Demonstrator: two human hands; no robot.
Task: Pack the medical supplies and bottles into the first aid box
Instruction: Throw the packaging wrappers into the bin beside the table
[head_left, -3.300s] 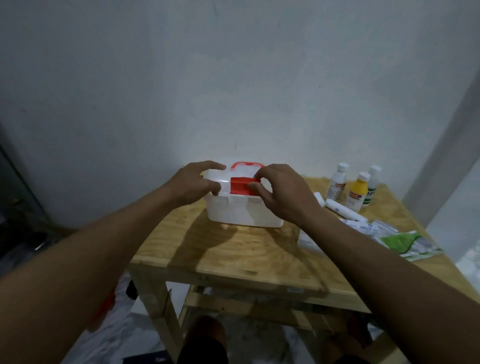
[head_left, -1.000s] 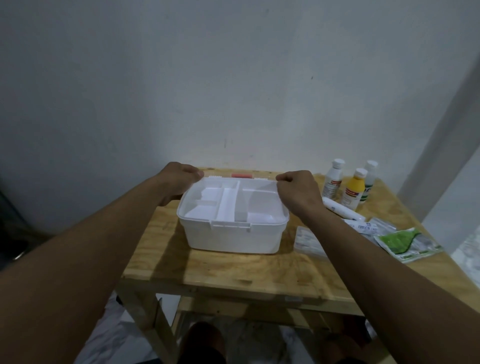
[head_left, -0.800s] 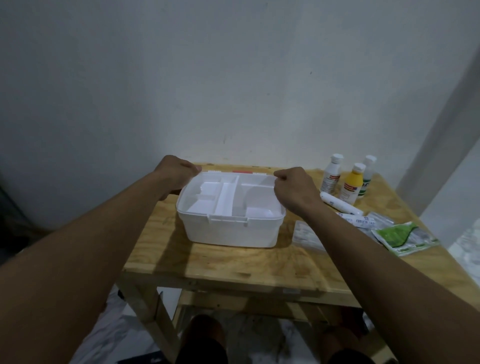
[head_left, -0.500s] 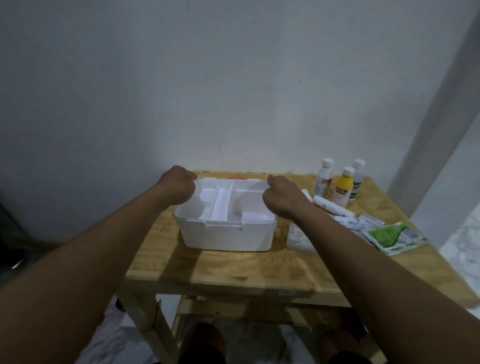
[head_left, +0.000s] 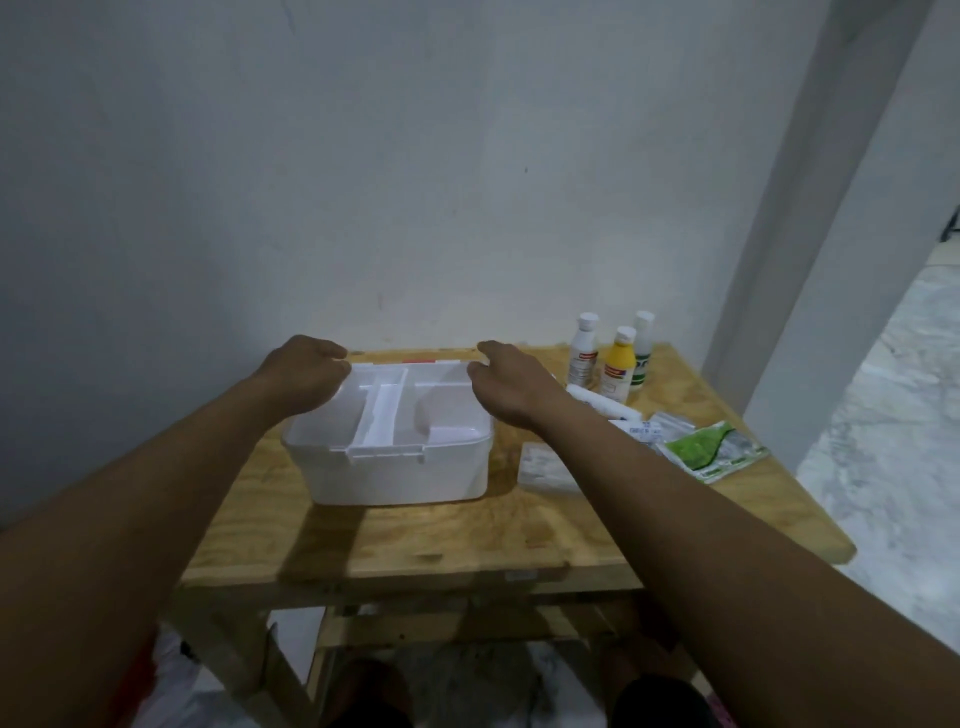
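One open white first aid box (head_left: 400, 470), with a divided tray (head_left: 384, 410) inside, is being kept on the wooden table (head_left: 415, 545). Its far left corner is being gripped by the left hand (head_left: 306, 371), its far right corner by the right hand (head_left: 511, 387). Three bottles (head_left: 618, 364) are being left standing at the far right, with one white tube (head_left: 602, 409) and several sachets (head_left: 711, 449) nearer.

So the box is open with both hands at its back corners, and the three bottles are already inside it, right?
Not quite: the head view shows the three bottles standing on the table, right of the box. The open box and left hand and right hand at its back corners are correct.
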